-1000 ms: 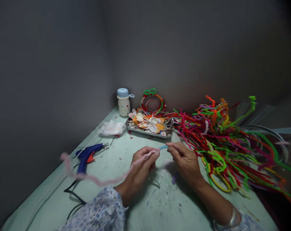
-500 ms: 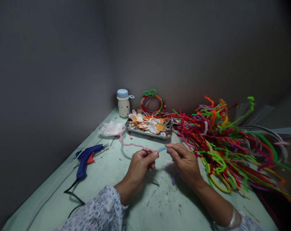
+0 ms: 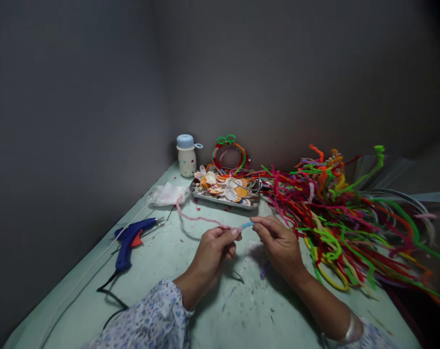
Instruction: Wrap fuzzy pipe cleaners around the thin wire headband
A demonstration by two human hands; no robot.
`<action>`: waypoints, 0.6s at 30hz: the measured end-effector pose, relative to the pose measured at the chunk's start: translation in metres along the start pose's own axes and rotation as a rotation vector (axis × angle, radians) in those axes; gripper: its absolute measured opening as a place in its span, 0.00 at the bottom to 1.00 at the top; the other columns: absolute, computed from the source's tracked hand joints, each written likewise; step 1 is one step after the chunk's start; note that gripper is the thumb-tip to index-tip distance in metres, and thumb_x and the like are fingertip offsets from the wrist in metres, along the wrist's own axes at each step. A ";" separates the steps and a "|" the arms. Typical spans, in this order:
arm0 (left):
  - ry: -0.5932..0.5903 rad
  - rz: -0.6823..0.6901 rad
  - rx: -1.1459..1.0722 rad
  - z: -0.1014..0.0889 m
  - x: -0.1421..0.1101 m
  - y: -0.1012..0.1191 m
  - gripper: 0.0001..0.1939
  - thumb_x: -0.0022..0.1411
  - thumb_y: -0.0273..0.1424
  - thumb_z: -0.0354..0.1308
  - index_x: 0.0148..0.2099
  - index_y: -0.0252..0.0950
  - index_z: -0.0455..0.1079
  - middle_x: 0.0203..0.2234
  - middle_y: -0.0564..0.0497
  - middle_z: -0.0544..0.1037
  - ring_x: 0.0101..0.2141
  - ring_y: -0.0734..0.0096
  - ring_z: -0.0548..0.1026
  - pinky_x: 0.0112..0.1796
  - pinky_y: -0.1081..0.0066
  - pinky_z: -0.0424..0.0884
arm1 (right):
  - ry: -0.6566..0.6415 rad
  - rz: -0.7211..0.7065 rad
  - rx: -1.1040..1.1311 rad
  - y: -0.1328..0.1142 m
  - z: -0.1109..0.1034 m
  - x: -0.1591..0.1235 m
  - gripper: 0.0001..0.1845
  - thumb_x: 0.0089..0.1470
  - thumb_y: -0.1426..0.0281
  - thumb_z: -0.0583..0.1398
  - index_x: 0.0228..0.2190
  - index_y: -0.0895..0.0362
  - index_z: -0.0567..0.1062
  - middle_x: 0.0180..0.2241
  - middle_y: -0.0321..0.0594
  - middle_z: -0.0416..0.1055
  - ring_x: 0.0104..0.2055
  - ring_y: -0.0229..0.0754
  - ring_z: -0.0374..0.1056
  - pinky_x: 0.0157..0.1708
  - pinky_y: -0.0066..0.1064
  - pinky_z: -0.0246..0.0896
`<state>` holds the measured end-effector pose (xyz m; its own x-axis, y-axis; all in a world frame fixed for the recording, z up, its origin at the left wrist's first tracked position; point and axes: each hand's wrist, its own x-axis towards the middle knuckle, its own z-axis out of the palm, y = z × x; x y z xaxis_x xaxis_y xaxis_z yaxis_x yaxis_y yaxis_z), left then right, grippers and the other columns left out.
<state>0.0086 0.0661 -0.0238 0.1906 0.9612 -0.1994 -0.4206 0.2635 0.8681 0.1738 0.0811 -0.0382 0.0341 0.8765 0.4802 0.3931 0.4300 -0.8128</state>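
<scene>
My left hand (image 3: 217, 249) pinches a pink pipe cleaner (image 3: 200, 219), whose loose end trails away to the left and bends up by a plastic bag. Between my two hands runs a short light-blue pipe cleaner (image 3: 246, 225), meeting the pink one at my left fingertips. My right hand (image 3: 280, 245) grips the far end of the blue piece between thumb and forefinger. Whether the two pieces are twisted together is hidden by my left fingers. Under my right hand, a bit of purple pipe cleaner (image 3: 263, 269) lies on the table.
A blue glue gun (image 3: 124, 249) with a cord lies at left. Behind are a plastic bag (image 3: 167, 195), a bottle (image 3: 187, 157), a metal tray (image 3: 223, 200) of flower pieces and a pipe-cleaner ring (image 3: 214, 157). A heap of coloured pipe cleaners (image 3: 329, 213) spreads at right.
The pink pipe cleaner's loose end has swung slightly left, near the bag. Both hands keep nearly the same place and grip.
</scene>
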 end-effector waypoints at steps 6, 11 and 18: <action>-0.029 -0.013 -0.037 0.005 0.010 -0.002 0.14 0.50 0.36 0.65 0.33 0.29 0.74 0.26 0.51 0.72 0.19 0.86 0.62 0.19 0.81 0.55 | 0.036 0.250 0.264 0.017 0.004 -0.004 0.17 0.54 0.58 0.58 0.40 0.56 0.74 0.25 0.36 0.71 0.23 0.38 0.63 0.22 0.28 0.59; -0.105 -0.061 -0.161 0.018 0.030 -0.008 0.11 0.51 0.35 0.63 0.31 0.30 0.71 0.24 0.53 0.72 0.18 0.85 0.64 0.18 0.82 0.55 | 0.114 0.295 0.412 0.032 0.000 0.001 0.15 0.55 0.57 0.56 0.33 0.56 0.73 0.24 0.34 0.67 0.23 0.36 0.62 0.22 0.27 0.58; -0.111 -0.116 -0.231 0.019 0.048 -0.014 0.06 0.51 0.29 0.59 0.28 0.30 0.68 0.20 0.55 0.69 0.14 0.87 0.59 0.15 0.81 0.50 | 0.097 0.349 0.475 0.037 -0.004 0.005 0.14 0.53 0.58 0.59 0.28 0.57 0.73 0.23 0.35 0.66 0.22 0.36 0.60 0.21 0.27 0.55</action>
<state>0.0407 0.1068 -0.0363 0.3396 0.9122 -0.2291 -0.5789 0.3947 0.7135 0.1922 0.1009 -0.0647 0.1796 0.9694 0.1676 -0.1097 0.1890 -0.9758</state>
